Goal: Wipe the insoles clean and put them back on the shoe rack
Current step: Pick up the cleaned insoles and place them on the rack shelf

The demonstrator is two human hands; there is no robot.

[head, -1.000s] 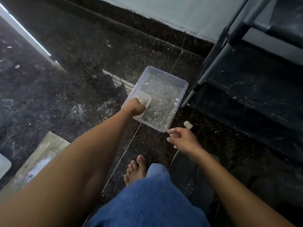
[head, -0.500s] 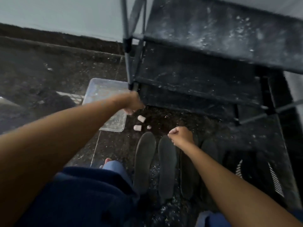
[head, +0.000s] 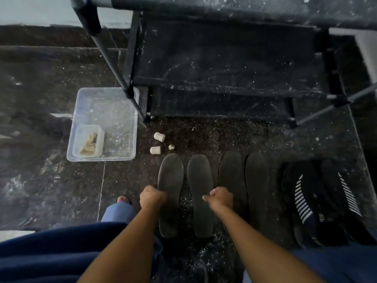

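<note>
Several dark grey insoles lie side by side on the speckled floor in front of the black shoe rack (head: 234, 64). My left hand (head: 152, 196) is closed on the left edge of the leftmost insole (head: 171, 176). My right hand (head: 219, 198) is closed on the right edge of the second insole (head: 199, 176). Two more insoles (head: 244, 176) lie untouched to the right. A beige cloth (head: 88, 144) sits in a small tub inside a clear plastic tray (head: 122, 123) at the left.
Two small white caps (head: 159, 137) and a small round object (head: 171, 147) lie between the tray and the insoles. Black shoes with white stripes (head: 318, 201) stand at the right. The rack's leg (head: 114, 64) crosses over the tray. My bare toe (head: 123, 199) shows at lower left.
The view swung right from the tray to the insoles. My left hand left the cloth in the tub and came down onto the leftmost insole; my right hand closed on the second one.
</note>
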